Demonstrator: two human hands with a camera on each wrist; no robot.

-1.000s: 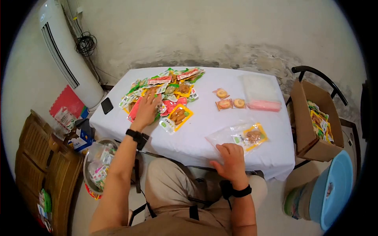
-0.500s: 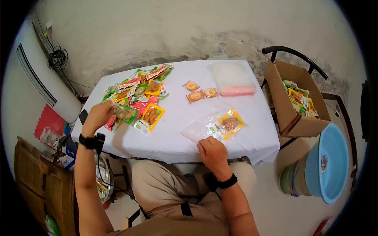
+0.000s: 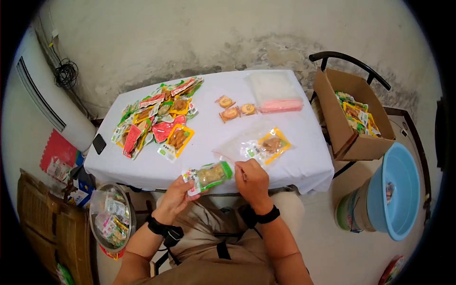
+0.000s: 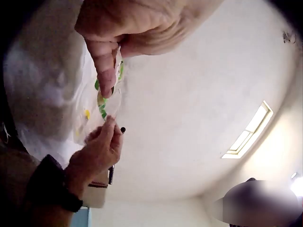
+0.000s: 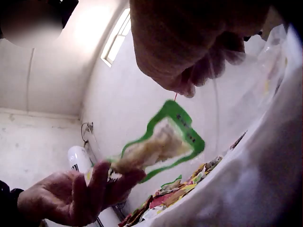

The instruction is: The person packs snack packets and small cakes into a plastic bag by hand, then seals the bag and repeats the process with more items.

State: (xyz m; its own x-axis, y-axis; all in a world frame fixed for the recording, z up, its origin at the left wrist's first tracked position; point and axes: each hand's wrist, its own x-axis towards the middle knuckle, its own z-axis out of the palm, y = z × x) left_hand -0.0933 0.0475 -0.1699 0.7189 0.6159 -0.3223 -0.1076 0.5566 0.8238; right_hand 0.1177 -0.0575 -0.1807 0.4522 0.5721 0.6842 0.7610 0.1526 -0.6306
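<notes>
Over the table's front edge, my left hand (image 3: 175, 198) pinches a green-edged snack packet (image 3: 212, 175) by its white end. Pale food shows through the packet's clear window in the right wrist view, its green end (image 5: 166, 109) pointing up toward my other hand. My right hand (image 3: 253, 184), fingers curled, grips the mouth edge of a clear plastic bag (image 3: 233, 146); the film and a thin red line show at its fingertips in the right wrist view. Inside the bag lies a yellow-edged snack packet (image 3: 274, 144), flat on the white cloth.
A heap of snack packets (image 3: 152, 111) covers the table's left side. Several small wrapped round biscuits (image 3: 230, 113) lie mid-table, beside a stack of clear bags (image 3: 275, 90). At right stand a cardboard box (image 3: 365, 147) of packets and a blue basin (image 3: 387, 213); a metal bowl (image 3: 132, 223) sits at left.
My left hand has picked a green-edged packet from the heap and carried it right, toward my right hand. My right hand has stayed at the bag's edge. The head view has shifted.
</notes>
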